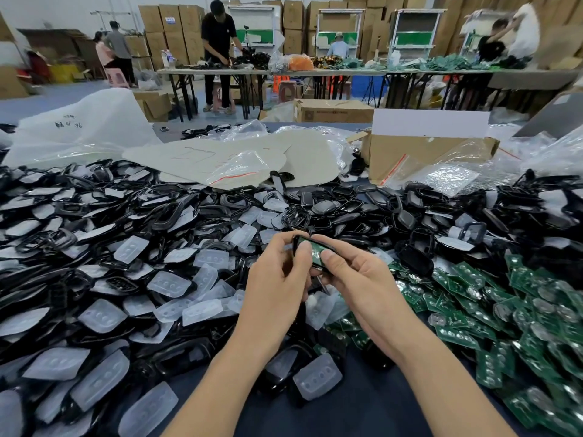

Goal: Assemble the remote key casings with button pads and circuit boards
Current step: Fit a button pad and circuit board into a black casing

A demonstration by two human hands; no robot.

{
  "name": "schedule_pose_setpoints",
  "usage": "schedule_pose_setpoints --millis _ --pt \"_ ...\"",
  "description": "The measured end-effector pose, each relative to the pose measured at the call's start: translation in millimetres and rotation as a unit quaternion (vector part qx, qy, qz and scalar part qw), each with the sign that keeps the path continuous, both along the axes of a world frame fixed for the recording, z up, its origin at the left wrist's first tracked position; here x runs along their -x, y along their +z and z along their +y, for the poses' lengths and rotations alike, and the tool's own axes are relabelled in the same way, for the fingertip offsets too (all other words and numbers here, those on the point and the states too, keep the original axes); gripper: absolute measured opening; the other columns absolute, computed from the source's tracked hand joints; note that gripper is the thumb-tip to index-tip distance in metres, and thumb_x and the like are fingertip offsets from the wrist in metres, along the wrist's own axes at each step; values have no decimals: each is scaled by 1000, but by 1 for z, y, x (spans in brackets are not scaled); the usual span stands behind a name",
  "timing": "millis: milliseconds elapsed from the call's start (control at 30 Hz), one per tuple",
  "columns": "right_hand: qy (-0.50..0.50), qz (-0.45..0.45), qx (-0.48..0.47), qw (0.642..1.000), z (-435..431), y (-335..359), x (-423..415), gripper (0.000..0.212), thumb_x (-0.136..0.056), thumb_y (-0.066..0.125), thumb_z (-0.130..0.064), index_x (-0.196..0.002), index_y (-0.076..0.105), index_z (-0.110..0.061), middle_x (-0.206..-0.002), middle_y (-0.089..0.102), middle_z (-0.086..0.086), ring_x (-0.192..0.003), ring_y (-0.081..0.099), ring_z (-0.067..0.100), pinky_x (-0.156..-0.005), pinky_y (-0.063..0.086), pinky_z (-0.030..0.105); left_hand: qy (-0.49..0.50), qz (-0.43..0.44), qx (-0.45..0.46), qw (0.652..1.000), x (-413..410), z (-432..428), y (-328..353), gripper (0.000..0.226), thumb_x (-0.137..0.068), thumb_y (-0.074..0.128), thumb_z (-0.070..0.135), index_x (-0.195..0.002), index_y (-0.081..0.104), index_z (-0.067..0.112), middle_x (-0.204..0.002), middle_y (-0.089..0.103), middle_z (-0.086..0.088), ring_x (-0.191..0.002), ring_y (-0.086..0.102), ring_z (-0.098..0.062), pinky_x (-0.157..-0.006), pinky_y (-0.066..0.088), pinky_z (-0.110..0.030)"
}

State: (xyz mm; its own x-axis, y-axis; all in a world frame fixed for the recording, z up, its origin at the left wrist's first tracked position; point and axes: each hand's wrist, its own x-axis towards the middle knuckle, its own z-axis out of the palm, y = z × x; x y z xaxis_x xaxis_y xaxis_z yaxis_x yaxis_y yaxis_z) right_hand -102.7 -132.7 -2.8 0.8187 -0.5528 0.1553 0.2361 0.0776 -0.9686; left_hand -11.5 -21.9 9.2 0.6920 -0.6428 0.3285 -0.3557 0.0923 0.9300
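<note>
Gripping what, at centre frame? (Desk)

One black casing (312, 239), with a green circuit board (316, 251) lying in its hollow. The left hand (277, 272) pinches the shell's near end, thumb on top. The right hand (356, 275) curls round the far side, thumb pressed on the board. The piece is held above the heap, not resting on it. (Photographer)

How does it handle? (Desk)

Light, I judge: rigid, glossy plastic, probably slick, best taken by the rim as both hands do. The board looks thin and stiff, so press near its edges rather than on the parts on its face. (Photographer)

And round the hands? (Desk)

From nine to twelve o'clock, a heap of loose casings (176, 212), hollow rounded frames in shiny black. Mixed in, thickest from seven to nine, are frosted button pads (168, 283), soft-looking, each with a row of dimples. From three to five o'clock sprawl the spare boards (467, 310), green with silvery discs. At one o'clock there is a torn cardboard box (410, 152) among clear zip bags (451, 178). At six, dark blue table cover (362, 411). (Photographer)
</note>
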Motion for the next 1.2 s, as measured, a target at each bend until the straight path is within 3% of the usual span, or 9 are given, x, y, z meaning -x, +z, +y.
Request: schedule_pose_setpoints --millis 167,233,300,500,633,767,1000,1100,1200 --pt "8 -4 18 1000 12 -2 8 28 -96 63 -26 -122 73 -29 -113 75 14 -99 69 22 -91 57 34 -12 9 -3 1000 8 17 3 9 -102 51 29 -104 59 32 -60 60 7 -51 52 -8 -50 42 -21" --pt "-9 2 58 998 22 0 9 26 -100 61 -27 -124 71 -31 -119 74 0 -112 68 15 -99 54 36 -7 15 -4 1000 13 30 3 11 -103 49 30 -105 58 36 -58 57 5 -51 51 -10 -49 42 -23" --pt "-35 7 114 993 33 5 11 27 -103 55 -27 -127 67 -32 -119 73 -12 -116 65 5 -100 51 24 0 13 -12 1000 19 50 0 13 -103 48 33 -103 57 42 -58 56 5 -51 51 -10 -49 43 -22" --pt "-86 -3 186 979 63 11 6 28 -107 47 -19 -129 61 -29 -112 73 -14 -105 66 6 -92 52 24 -49 -115 -102 987 40 122 -19 12 -95 46 47 -105 50 45 -61 59 5 -50 48 -15 -49 37 -28" --pt "-103 11 242 965 78 12 -1 29 -107 47 -19 -126 60 -37 -110 71 -22 -96 66 6 -84 51 22 -31 -254 -179 950 50 141 -23 15 -91 36 52 -104 41 47 -58 50 7 -49 45 -16 -50 26 -21" --pt "-109 18 252 961 92 14 -4 35 -107 45 -17 -120 57 -48 -109 68 -27 -88 64 9 -72 49 18 48 -345 -255 902 52 144 -26 31 -88 21 55 -107 40 40 -55 48 7 -59 57 -17 -54 35 -32" --pt "-77 34 258 963 123 28 -23 36 -105 44 -15 -124 57 -42 -110 66 -21 -99 61 -2 -76 47 11 109 -487 -310 809 53 150 -27 24 -87 42 49 -92 60 35 -44 52 4 -41 55 -15 -38 35 -27" --pt "-57 30 269 961 135 42 -39 36 -104 43 -16 -128 56 -40 -115 64 -20 -98 60 -3 -77 48 15 100 -488 -313 808 50 153 -27 27 -84 45 49 -83 68 36 -36 46 5 -33 47 -9 -33 30 -22" --pt "-31 34 275 960 147 56 -59 37 -105 41 -16 -132 55 -37 -117 62 -20 -96 56 -8 -75 45 11 99 -461 -283 836 49 159 -25 30 -91 41 49 -96 68 35 -39 45 4 -35 45 -11 -37 25 -23"
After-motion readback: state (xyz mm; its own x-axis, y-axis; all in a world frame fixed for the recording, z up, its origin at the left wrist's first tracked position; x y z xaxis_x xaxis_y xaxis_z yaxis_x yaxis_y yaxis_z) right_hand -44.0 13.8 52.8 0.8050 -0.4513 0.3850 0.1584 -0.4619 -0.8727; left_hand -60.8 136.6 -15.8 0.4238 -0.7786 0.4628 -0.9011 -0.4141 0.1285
